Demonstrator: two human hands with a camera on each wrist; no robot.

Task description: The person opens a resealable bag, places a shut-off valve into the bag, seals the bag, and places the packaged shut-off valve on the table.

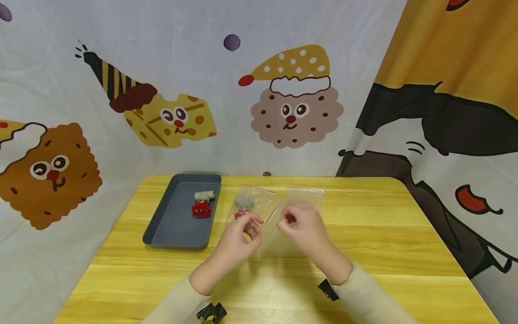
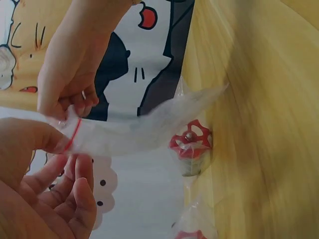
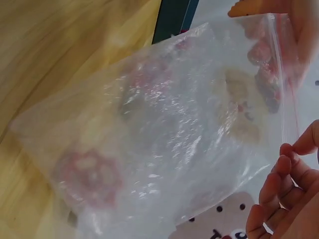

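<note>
A clear zip-lock bag (image 3: 189,119) with a red line along its mouth is stretched between my two hands. My left hand (image 1: 243,234) pinches one end of that mouth between thumb and finger. At the other end, my right hand (image 1: 305,227) pinches the edge with thumb and fingertips. The bag looks flat in the left wrist view, and red handwheels show blurred through it in the right wrist view. Behind my left hand lies a second clear bag (image 1: 261,196) holding a grey valve with a red handwheel. Another clear bag (image 1: 315,195) is partly hidden by my right hand.
At the left of the wooden table (image 1: 384,234) stands a dark grey tray (image 1: 174,225). Inside it, toward its right side, lies a valve (image 1: 201,209) with a red handwheel. A printed cloth (image 1: 226,112) hangs behind the table's back edge.
</note>
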